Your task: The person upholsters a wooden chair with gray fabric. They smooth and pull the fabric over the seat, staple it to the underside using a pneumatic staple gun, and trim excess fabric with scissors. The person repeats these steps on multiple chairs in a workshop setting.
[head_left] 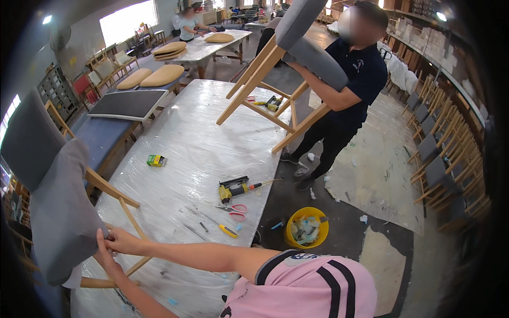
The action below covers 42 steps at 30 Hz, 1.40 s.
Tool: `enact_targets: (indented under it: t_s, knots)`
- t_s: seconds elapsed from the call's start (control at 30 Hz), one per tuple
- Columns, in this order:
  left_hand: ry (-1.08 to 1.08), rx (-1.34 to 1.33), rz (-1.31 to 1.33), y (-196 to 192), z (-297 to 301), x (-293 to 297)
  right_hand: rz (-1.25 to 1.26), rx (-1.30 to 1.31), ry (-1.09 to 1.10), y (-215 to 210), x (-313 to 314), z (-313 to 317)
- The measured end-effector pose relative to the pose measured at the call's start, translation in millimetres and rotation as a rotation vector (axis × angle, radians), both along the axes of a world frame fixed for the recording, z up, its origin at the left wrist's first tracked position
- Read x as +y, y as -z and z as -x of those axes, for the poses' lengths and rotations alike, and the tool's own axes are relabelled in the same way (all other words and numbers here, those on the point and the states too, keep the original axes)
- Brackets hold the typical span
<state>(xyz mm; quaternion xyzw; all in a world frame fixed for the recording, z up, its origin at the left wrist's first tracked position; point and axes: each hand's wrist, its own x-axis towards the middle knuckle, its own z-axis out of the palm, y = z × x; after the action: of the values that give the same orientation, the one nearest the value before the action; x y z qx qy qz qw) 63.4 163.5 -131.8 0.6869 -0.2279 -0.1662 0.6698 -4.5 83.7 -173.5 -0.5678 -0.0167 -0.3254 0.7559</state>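
Head view, sole entry. Gray upholstered chair [63,212]: leaning at the left side of the plastic-covered bench [185,122], wooden legs pointing toward the bench's middle; the lower seat end is nearing the dark fisheye rim, and some of the frame is hiding behind the upholstery.

Left hand [103,253]: touching the seat's near edge, a finger lying along the gray fabric; the remaining fingers are partly hiding, so whether it is pinching cannot be told. Right hand [121,242]: meeting the left at that edge, fingers curling, tips disappearing from sight; its grip likewise cannot be told.

On the bench: yellow-and-black pneumatic stapler [233,191], lying near red-handled scissors [233,212]; yellow utility knife [228,231], lying beside thin tools too small to identify; green-and-yellow box [156,160], sitting apart.

Beyond: a co-worker [350,63], holding a second gray chair [321,63] whose backrest the upper edge is cutting off; its legs are partly screening another tool [273,103]. Yellow bucket [289,233]: standing on the floor, holding scraps hard to make out.
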Motion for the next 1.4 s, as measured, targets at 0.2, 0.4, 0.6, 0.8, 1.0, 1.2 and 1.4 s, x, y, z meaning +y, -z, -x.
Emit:
enact_targets:
  t_s: [0.2,0.4,0.6,0.8,1.0,1.2,1.4]
  knots:
    - [0.006,-0.118,0.181,41.9,-48.3,10.6,-0.303,0.104,-0.133,16.9,21.5,-9.8]
    - [0.113,-0.095,0.004,23.8,-36.4,0.0,-0.125,0.245,-0.041,56.7,-6.4,-17.4]
    - [0.102,-0.034,-0.1,-26.2,-16.6,17.8,0.054,0.253,0.023,8.0,-6.9,16.0]
    - [0.153,0.027,-0.177,-23.1,-28.0,24.6,0.342,0.319,0.21,-6.7,5.1,15.0]
    - [0.062,-0.155,0.003,12.4,-34.2,9.2,0.433,0.343,0.155,65.1,25.4,51.7]
    - [0.001,-0.154,-0.017,-4.8,-13.5,0.0,0.552,0.804,-0.162,286.7,33.4,167.8]
    - [-0.031,-0.073,-0.17,1.2,-24.5,34.0,0.34,0.935,-0.21,313.5,-2.7,266.4]
